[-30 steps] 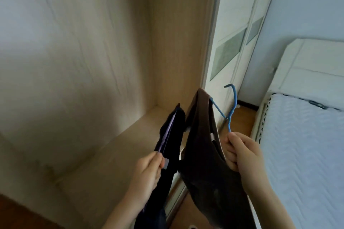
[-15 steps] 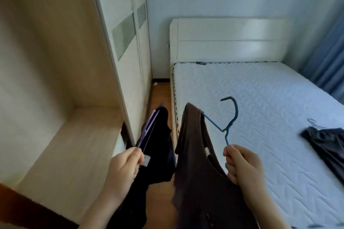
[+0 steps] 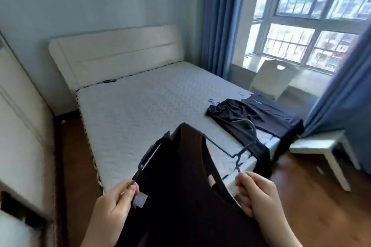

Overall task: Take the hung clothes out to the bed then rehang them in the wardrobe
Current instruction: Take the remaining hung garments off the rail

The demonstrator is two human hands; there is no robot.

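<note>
— What are the hands doing?
— Both raised in front, near the bed (image 3: 144,106). The left hand (image 3: 114,204) pinches a purple hanger (image 3: 148,158) carrying a black garment (image 3: 160,166).
— And the right?
— The right hand (image 3: 255,192) is clenched around a blue hanger (image 3: 241,146) holding a brown top (image 3: 196,186). Dark clothes (image 3: 249,114) lie far right on the mattress.
</note>
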